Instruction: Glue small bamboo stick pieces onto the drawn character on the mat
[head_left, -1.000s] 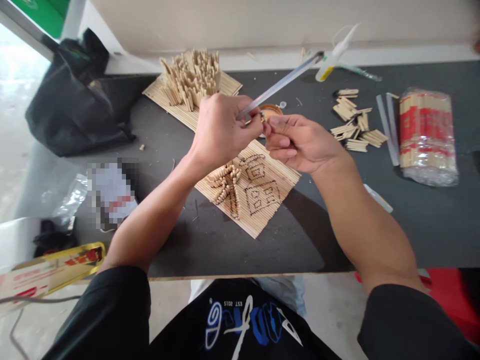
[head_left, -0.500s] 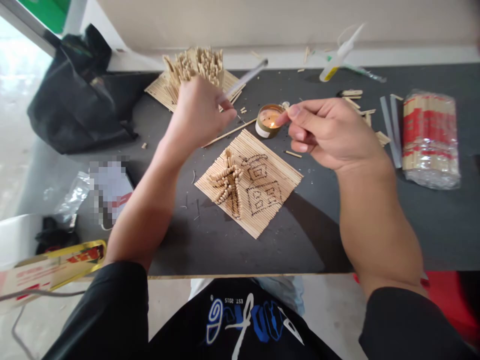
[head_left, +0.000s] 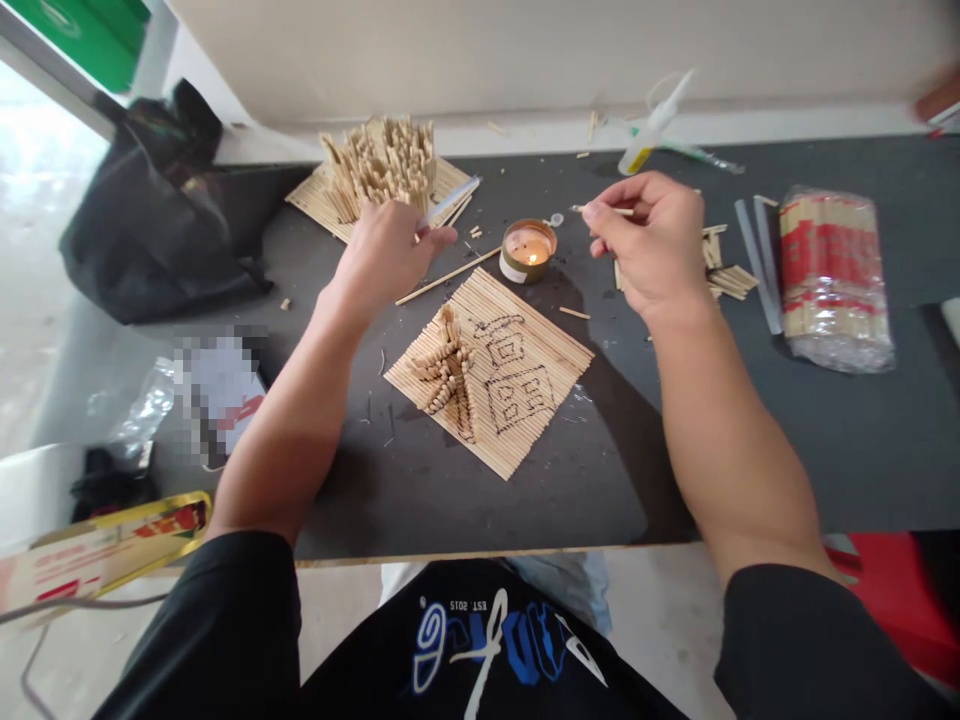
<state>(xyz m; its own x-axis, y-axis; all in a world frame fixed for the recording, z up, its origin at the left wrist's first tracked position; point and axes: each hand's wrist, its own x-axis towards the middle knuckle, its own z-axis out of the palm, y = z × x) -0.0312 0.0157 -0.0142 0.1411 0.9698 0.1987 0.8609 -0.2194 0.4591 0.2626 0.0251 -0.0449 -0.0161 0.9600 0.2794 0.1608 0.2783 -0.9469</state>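
Note:
Near the back left, my left hand (head_left: 394, 250) is closed on a translucent glue stick (head_left: 452, 200), in front of a mat topped with upright sticks (head_left: 382, 165). My right hand (head_left: 649, 240) pinches a short wooden stick (head_left: 621, 211) with a dark tip, right of the candle tin (head_left: 529, 250), whose flame burns. A square mat of wooden sticks (head_left: 559, 345) lies in front of the candle, turned cornerwise. Black outlined characters (head_left: 517, 395) mark its right part, and short sticks (head_left: 452, 375) stand along lines on its left part.
A black bag (head_left: 169, 210) and a phone-like object, pixelated, (head_left: 225, 390) are at the left. At the back stands a glue bottle (head_left: 649, 135). Loose short sticks (head_left: 727, 280), two clear glue sticks (head_left: 759, 265) and a wrapped stick bundle (head_left: 836, 280) lie at the right.
My right hand has moved back from the candle flame, and its short stick now shows. The glue stick in my left hand is lower and farther left. The view has shifted slightly.

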